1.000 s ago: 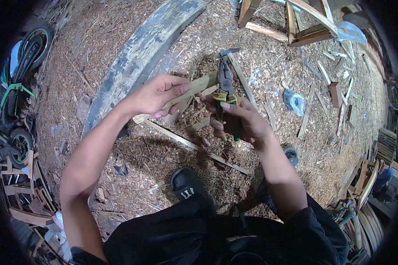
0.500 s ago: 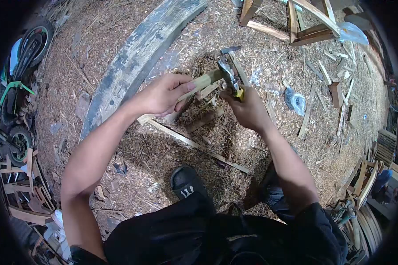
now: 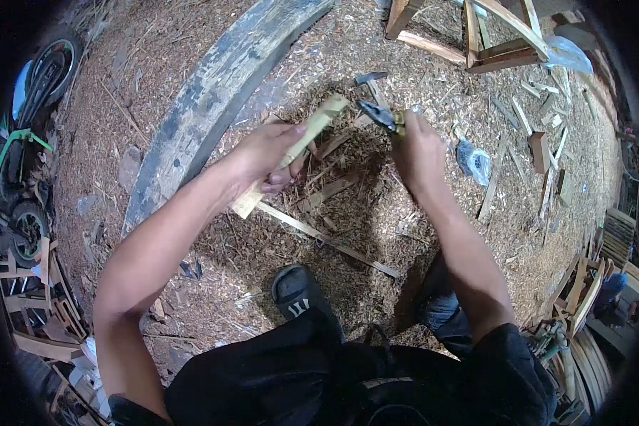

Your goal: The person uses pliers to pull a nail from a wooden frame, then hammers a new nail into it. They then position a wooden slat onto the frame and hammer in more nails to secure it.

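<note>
My left hand (image 3: 266, 156) is closed around a pale wooden stick (image 3: 318, 124), whose free end points up and to the right. A pale wood end also shows below that palm. In my right hand (image 3: 420, 156) is a pair of pliers (image 3: 378, 115) with dark jaws and a bit of yellow at the handle. The jaws point left toward the stick's tip, with a small gap between them. Just beyond the pliers, a hammer (image 3: 370, 77) lies on the ground; its handle is mostly hidden.
A long weathered beam (image 3: 206, 106) lies at the left. A wooden frame (image 3: 504, 57) stands at the upper right. Plastic bags (image 3: 473, 162), wood offcuts (image 3: 539, 152) and a thin strip (image 3: 326, 238) lie on chip-covered ground. A motorbike (image 3: 28, 149) is at the far left.
The pliers have come away from the stick's end and moved right with my right hand. My left hand has tilted the stick more steeply upward.
</note>
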A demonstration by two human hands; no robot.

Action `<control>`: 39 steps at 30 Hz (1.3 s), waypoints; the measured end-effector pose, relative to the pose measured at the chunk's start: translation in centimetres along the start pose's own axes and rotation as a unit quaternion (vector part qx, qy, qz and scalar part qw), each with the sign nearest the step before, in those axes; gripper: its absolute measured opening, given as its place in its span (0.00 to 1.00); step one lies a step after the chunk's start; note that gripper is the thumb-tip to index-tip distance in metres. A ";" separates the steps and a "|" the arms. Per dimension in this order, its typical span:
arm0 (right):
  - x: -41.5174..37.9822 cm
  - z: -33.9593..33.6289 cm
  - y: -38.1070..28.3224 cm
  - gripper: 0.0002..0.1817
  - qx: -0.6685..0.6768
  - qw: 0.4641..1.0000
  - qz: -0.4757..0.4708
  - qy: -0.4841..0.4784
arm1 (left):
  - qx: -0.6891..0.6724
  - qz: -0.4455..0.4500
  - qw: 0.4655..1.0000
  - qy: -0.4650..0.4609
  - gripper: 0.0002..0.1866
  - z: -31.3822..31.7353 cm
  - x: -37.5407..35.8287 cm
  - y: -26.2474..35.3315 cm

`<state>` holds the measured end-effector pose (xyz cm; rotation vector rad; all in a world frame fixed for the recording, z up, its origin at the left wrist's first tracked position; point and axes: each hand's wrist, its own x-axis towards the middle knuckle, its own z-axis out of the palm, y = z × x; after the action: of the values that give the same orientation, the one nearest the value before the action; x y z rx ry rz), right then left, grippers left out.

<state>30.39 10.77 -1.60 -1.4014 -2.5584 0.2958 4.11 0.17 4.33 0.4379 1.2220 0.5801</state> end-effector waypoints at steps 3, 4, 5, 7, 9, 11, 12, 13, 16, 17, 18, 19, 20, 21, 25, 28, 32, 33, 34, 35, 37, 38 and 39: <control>-0.6 -1.1 0.8 0.20 0.028 0.999 0.015 0.023 | 0.072 0.048 0.992 0.090 0.20 -1.0 -0.4 -0.2; -1.0 -1.4 0.6 0.20 0.029 0.999 0.015 0.023 | 0.072 0.048 0.992 0.092 0.20 -1.5 -0.4 -0.5; -1.3 -1.6 0.4 0.21 0.026 0.999 0.030 0.010 | 0.076 0.061 0.992 0.084 0.20 -1.8 -0.5 -0.8; -2.0 -1.9 -0.1 0.20 0.036 0.999 0.036 0.018 | 0.080 0.073 0.991 0.076 0.20 -1.7 -0.6 -0.9; -2.1 -1.8 -0.5 0.18 0.049 0.998 0.026 0.014 | 0.107 0.078 0.988 0.081 0.20 -1.5 -0.6 -0.7; -1.7 -1.5 -1.0 0.17 0.063 0.998 0.013 0.013 | 0.116 0.085 0.985 0.091 0.20 -1.4 -0.5 -0.9; -1.3 -1.2 -1.3 0.15 0.139 0.990 -0.002 -0.001 | 0.124 0.092 0.983 0.098 0.20 -1.4 -0.5 -0.9; -0.9 -0.8 -1.6 0.14 0.214 0.977 -0.017 -0.016 | 0.123 0.093 0.983 0.100 0.20 -1.3 -0.6 -0.9; 0.0 0.1 -3.3 0.16 0.325 0.944 0.010 -0.053 | 0.147 0.099 0.977 0.120 0.19 -1.1 -0.8 -0.8; -0.3 -0.3 -3.8 0.13 0.453 0.883 0.068 -0.103 | 0.137 0.104 0.979 0.106 0.19 -1.2 -0.8 -0.9; 0.1 -1.1 -4.0 0.13 0.454 0.882 0.066 -0.105 | 0.127 0.110 0.982 0.092 0.19 -1.2 -1.0 -0.9; 0.5 -1.8 -3.9 0.14 0.502 0.830 0.122 -0.210 | 0.126 0.109 0.982 0.094 0.19 -1.1 -1.1 -0.8; 0.7 -2.1 -3.7 0.15 0.539 0.762 0.176 -0.312 | 0.128 0.100 0.982 0.099 0.20 -1.0 -1.3 -0.7; 0.4 -1.8 -4.0 0.17 0.583 0.741 0.159 -0.294 | 0.130 0.092 0.982 0.104 0.20 -0.9 -1.5 -0.5; -0.2 -3.4 -4.3 0.19 0.682 0.630 0.224 -0.296 | 0.112 0.086 0.985 0.096 0.20 -0.7 -1.9 0.1; -0.3 -3.9 -3.5 0.31 0.691 0.609 0.268 -0.285 | 0.123 0.081 0.986 0.079 0.20 -0.7 -2.0 0.2; -0.2 -2.9 -3.1 0.38 0.526 0.819 0.078 -0.215 | 0.144 0.088 0.985 0.044 0.20 -0.7 -2.0 0.3; -0.2 -2.7 -3.2 0.41 0.450 0.875 0.001 -0.181 | 0.140 0.085 0.986 0.034 0.20 -0.6 -2.0 0.4; -0.1 -3.7 -3.9 0.41 0.450 0.875 0.002 -0.181 | 0.141 0.085 0.986 0.033 0.20 -0.6 -1.9 0.4; 0.0 -5.2 -4.6 0.40 0.502 0.824 0.106 -0.241 | 0.134 0.085 0.987 0.031 0.20 -0.6 -1.8 0.3; 0.0 -5.3 -4.6 0.40 0.546 0.756 0.206 -0.297 | 0.126 0.085 0.988 0.031 0.21 -0.8 -1.8 0.3; -0.3 -4.0 -3.7 0.40 0.543 0.793 0.119 -0.249 | 0.125 0.086 0.988 0.031 0.21 -0.9 -1.9 0.3; -0.2 -3.8 -3.9 0.40 0.534 0.822 0.031 -0.197 | 0.125 0.087 0.988 0.030 0.21 -0.9 -1.9 0.3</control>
<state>28.48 8.82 3.11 -0.9735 -1.8949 1.8301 2.75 -0.78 5.67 0.7482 1.3281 0.5944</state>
